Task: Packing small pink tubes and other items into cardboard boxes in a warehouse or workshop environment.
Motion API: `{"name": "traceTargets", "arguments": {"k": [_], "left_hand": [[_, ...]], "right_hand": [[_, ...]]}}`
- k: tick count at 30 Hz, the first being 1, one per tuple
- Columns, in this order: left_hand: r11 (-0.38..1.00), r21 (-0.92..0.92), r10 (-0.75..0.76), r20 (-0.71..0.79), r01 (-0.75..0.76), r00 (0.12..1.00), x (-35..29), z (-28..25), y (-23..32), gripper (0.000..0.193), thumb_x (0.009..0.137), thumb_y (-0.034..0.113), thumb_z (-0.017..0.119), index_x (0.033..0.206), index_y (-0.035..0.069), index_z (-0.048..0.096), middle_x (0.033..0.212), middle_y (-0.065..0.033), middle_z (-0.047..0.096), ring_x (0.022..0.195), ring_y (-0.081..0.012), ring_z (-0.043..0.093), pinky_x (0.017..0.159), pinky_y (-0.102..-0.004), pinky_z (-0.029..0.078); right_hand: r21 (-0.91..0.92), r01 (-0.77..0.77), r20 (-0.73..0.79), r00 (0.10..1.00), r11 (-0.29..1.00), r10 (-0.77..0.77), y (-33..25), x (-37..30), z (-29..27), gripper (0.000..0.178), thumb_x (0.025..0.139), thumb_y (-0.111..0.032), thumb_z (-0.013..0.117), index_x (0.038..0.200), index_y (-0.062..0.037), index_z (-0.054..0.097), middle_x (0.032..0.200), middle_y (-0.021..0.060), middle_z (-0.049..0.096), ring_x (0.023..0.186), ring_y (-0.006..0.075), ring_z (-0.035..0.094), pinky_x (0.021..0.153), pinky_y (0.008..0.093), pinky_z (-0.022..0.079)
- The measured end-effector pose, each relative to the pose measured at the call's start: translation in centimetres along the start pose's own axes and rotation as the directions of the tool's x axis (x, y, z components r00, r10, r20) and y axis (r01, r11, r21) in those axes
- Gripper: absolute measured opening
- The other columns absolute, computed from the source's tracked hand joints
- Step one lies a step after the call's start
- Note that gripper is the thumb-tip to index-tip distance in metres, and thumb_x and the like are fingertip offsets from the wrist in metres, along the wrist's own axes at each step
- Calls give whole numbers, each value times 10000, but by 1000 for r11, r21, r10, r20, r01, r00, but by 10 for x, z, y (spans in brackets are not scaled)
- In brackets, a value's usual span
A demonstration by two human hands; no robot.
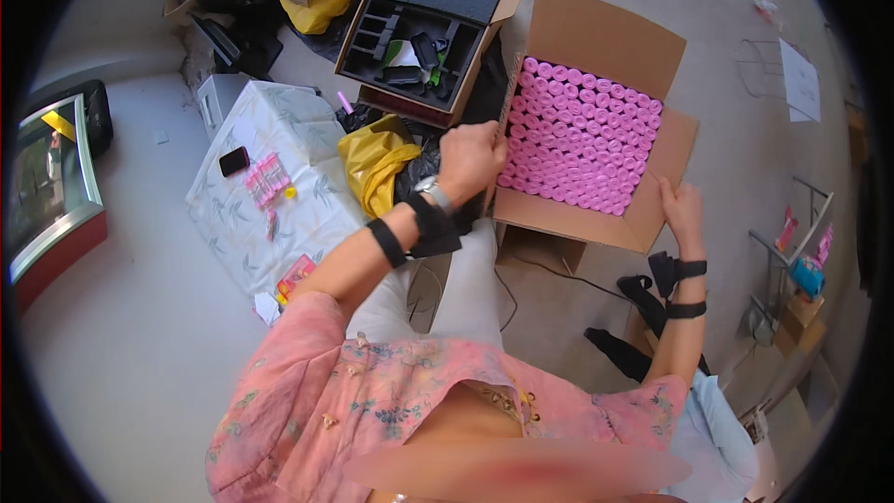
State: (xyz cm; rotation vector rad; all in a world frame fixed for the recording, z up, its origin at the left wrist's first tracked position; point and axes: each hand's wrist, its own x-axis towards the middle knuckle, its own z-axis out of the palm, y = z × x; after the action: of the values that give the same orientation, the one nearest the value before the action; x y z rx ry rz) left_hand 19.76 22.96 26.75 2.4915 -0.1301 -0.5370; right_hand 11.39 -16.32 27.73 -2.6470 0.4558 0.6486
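An open cardboard box [559,214] stands in front of me, packed with rows of pink rolls [582,135] standing on end. My left hand [470,160] is closed at the box's left edge, with the fingertips partly hidden against the cardboard. At the near right corner, my right hand [683,212] grips the right flap [666,163], its thumb on the inner face. The far flap [605,37] stands up and spreads outward.
Left of the box are a yellow bag [377,163], a carton with a black insert [400,14], and a cloth-covered table [317,144] bearing a phone [234,162] and small pink packs [268,180]. A cable [568,277] runs below; a metal rack [792,242] stands at right.
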Motion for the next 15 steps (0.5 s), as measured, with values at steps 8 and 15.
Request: {"name": "traceTargets", "arguments": {"k": [8, 15], "left_hand": [[968, -180, -187, -48, 176, 981, -54, 67, -4, 209, 885, 241, 635, 809, 47, 650, 715, -224, 637, 716, -446, 638, 647, -531, 498], [917, -266, -323, -58, 298, 945, -94, 78, 8, 252, 893, 265, 644, 847, 20, 677, 721, -226, 651, 718, -436, 650, 638, -506, 492]], "right_hand": [[-150, 270, -86, 955, 951, -284, 8, 47, 1, 445, 958, -314, 623, 744, 76, 613, 728, 299, 597, 711, 492, 588, 606, 538, 430], [-206, 348, 126, 936, 915, -328, -35, 70, -24, 315, 922, -239, 591, 821, 49, 669, 814, 289, 643, 808, 485, 622, 713, 543, 502]]}}
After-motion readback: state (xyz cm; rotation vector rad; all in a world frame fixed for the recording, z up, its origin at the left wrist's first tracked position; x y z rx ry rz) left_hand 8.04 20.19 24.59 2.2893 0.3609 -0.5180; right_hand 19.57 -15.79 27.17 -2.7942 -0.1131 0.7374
